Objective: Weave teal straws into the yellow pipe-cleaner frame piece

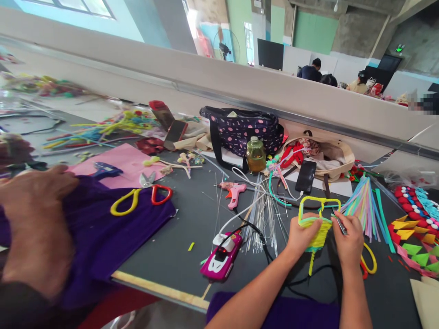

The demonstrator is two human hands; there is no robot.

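My left hand (303, 235) pinches a flat, fan-like piece of yellow and teal pipe cleaners (319, 235). An open yellow loop frame tops it, and a short yellow stem hangs below. My right hand (349, 235) is closed at the upper right side of this piece, with a small shiny metal tool (340, 225) between its fingers. Behind the right wrist show the yellow and red handles of scissors (371, 258); whether the metal belongs to them I cannot tell. Left of my hands lies a bundle of thin metal wires (265, 224).
A co-worker's hand (37, 187) is at the left, by purple cloth (103, 228) and other scissors (147, 196). A pink glue gun (235, 192), power strip (222, 257) with cords, bottle (256, 155) and phone (306, 177) lie ahead. Pastel pipe cleaners (365, 205) are at right.
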